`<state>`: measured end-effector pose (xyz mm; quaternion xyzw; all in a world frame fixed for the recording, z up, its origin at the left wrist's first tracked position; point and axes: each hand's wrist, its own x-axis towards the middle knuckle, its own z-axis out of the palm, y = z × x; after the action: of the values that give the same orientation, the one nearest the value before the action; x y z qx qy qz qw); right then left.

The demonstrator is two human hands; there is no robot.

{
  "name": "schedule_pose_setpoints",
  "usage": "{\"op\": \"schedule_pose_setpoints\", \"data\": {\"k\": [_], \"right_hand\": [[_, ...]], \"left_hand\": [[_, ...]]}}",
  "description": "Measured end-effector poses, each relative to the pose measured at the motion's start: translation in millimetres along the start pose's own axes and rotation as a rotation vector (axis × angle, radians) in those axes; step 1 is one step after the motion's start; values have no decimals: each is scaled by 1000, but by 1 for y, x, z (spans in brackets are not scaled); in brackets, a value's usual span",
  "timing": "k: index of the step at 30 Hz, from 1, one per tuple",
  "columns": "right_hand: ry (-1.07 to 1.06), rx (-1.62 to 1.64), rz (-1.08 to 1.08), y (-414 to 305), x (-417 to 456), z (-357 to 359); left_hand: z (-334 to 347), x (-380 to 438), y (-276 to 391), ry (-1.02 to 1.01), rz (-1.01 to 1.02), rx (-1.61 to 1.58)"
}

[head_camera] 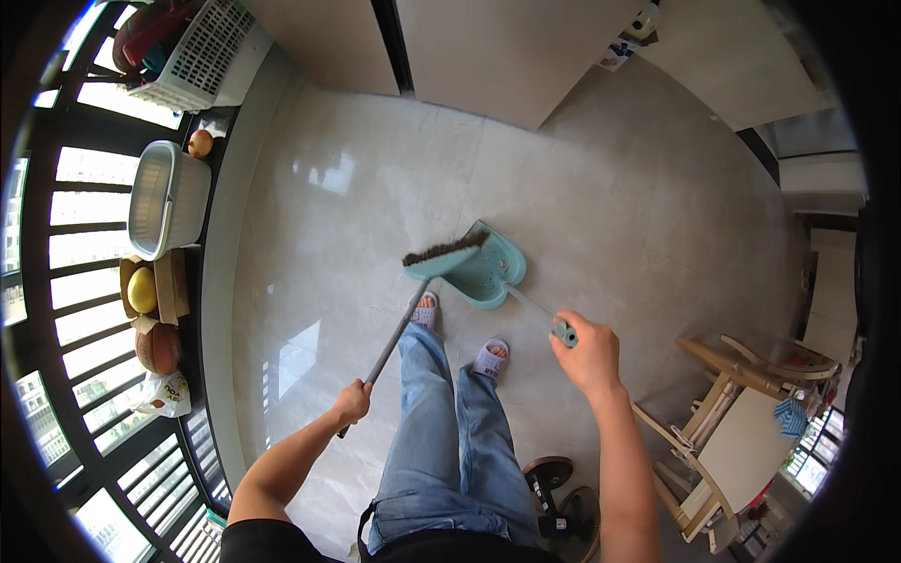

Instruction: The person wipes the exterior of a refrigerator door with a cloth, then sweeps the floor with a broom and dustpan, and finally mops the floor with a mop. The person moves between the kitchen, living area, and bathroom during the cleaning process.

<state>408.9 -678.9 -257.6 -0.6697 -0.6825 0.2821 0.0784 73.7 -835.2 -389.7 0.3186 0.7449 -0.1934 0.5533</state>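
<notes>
My left hand (352, 402) grips the grey handle of a broom (442, 260), whose light blue head with dark bristles lies at the open side of a dustpan, partly over it. The bristles face away from me. My right hand (588, 354) is closed around the end of the dustpan's long handle. The light blue dustpan (488, 276) rests on the tiled floor ahead of my feet, with small bits of debris inside it. Below it are my feet in pale slippers (488, 359).
Along the barred window at left, a ledge bears a plastic basket (190, 204), a cardboard box (169, 285), a basketball (159, 348) and a bag (169, 395). Pale cabinets (486, 49) stand ahead. Wooden chairs (739, 443) are at right; a round-based fan-like object (563, 503) is near my legs.
</notes>
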Motion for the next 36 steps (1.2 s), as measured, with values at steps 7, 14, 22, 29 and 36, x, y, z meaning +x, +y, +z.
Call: {"op": "schedule_pose_setpoints", "data": {"k": [7,14,22,29,36], "right_hand": [[176,145,275,23,-47,-19],[220,144,327,43,-64,-7],[229,151,410,60,-62,-15],[237,183,418,63,-70,-19],[398,221,628,79,-115,-28]], "left_hand": [[-52,139,101,328,87,-162],[-99,308,202,222,-19,-234],[32,119,79,-37,67,312],[-9,82,72,72,242,261],[-60,230,280,266,263,541]]}}
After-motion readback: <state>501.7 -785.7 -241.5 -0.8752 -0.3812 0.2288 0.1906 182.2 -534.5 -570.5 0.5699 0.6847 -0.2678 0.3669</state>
